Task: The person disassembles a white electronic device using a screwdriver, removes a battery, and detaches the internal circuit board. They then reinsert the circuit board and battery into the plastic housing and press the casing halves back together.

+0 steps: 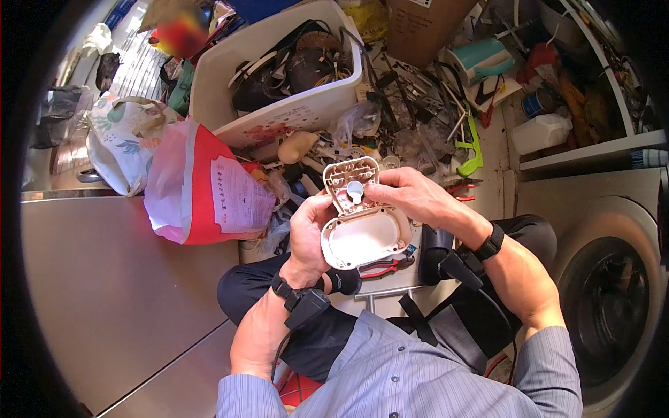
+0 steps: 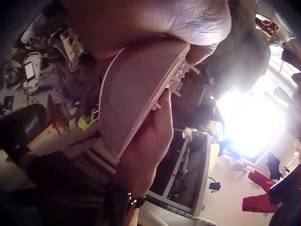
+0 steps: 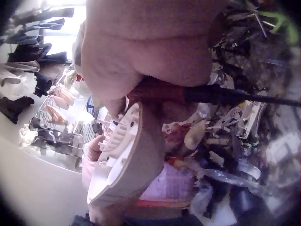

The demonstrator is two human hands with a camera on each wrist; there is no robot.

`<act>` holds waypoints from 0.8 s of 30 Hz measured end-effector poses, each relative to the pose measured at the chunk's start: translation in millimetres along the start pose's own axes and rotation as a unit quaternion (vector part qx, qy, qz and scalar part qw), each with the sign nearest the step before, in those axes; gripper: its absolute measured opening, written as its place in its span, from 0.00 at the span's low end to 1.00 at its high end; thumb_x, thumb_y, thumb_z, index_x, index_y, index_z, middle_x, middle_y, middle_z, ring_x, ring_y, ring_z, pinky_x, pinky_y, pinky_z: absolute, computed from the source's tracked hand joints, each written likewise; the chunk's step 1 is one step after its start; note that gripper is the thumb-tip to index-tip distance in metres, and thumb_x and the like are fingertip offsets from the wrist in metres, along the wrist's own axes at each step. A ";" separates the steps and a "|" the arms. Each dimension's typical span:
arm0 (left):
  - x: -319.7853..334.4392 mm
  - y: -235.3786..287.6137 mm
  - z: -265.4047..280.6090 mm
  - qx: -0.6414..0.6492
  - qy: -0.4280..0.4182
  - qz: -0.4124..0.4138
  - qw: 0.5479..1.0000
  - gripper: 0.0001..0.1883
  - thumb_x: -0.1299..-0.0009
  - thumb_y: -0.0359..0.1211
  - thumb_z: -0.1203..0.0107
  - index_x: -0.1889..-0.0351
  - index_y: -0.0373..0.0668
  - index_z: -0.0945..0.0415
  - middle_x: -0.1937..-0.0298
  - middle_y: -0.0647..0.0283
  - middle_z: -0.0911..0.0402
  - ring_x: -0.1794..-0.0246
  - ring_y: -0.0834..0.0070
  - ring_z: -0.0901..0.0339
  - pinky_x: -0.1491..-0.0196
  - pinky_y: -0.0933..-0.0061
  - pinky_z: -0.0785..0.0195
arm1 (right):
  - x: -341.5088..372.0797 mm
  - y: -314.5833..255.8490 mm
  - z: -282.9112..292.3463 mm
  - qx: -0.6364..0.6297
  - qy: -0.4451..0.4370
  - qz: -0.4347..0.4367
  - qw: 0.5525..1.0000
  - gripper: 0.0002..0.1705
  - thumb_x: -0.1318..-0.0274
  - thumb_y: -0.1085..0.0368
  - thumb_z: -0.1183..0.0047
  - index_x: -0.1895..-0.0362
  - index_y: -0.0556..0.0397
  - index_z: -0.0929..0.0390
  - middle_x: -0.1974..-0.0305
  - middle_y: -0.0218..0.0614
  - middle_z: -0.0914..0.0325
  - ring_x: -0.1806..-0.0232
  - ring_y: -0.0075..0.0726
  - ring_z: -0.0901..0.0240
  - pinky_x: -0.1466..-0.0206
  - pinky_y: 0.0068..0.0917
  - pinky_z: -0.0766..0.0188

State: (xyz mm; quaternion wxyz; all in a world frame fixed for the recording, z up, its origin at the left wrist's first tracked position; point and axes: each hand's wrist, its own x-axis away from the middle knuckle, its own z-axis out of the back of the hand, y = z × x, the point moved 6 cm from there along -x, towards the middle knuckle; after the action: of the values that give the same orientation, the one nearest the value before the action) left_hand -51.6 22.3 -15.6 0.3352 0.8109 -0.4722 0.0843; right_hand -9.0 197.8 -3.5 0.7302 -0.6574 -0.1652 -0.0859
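A white plastic housing (image 1: 366, 240), with a shallow oval tray and a narrower ribbed end, is held above the person's lap. My left hand (image 1: 306, 233) grips its left side, thumb near the ribbed end. On the other side, my right hand (image 1: 411, 195) has its fingertips at a small round white piece (image 1: 355, 189) inside the ribbed end. The right wrist view also shows a red and black screwdriver (image 3: 164, 93) held in the right hand, its shaft pointing away from the housing. The housing's smooth outer shell faces the left wrist camera.
Loose parts and tools litter the floor ahead, among them a bright green tool (image 1: 474, 150). Behind stands a white bin (image 1: 265, 125) of cables and parts. A red-and-white bag (image 1: 209, 184) is left, a washing machine (image 1: 606, 292) right. Red-handled pliers (image 1: 385, 267) lie below the housing.
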 end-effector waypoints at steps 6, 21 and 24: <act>-1.6 3.6 -6.4 -0.045 0.006 -0.038 0.998 0.24 0.24 0.33 0.53 0.32 0.34 0.29 0.40 0.52 0.16 0.45 0.64 0.15 0.35 0.61 0.23 | 0.7 0.7 -0.7 -0.016 -0.003 -0.002 1.000 0.29 0.27 0.46 0.49 0.55 0.63 0.14 0.64 0.34 0.15 0.61 0.24 0.25 0.55 0.32 0.27; 0.7 8.9 -10.7 -0.051 -0.006 -0.051 0.997 0.21 0.27 0.27 0.48 0.37 0.31 0.29 0.43 0.50 0.16 0.47 0.66 0.13 0.40 0.64 0.18 | 7.1 5.7 -1.5 -0.108 -0.026 -0.017 0.994 0.22 0.28 0.48 0.41 0.54 0.56 0.13 0.69 0.19 0.22 0.69 0.13 0.35 0.68 0.21 0.39; -4.3 8.1 -3.4 -0.055 -0.001 -0.054 0.997 0.19 0.26 0.27 0.46 0.38 0.31 0.27 0.46 0.51 0.14 0.49 0.66 0.13 0.42 0.64 0.18 | 6.1 8.1 2.5 -0.113 -0.018 -0.013 0.993 0.21 0.28 0.48 0.40 0.54 0.54 0.12 0.71 0.18 0.23 0.71 0.13 0.37 0.70 0.21 0.42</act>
State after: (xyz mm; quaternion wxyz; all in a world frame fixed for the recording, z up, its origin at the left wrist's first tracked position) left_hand -59.9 24.8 -11.2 0.3828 0.8156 -0.4321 0.0396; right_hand -0.8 201.8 -8.8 0.6472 -0.7346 -0.1763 -0.1019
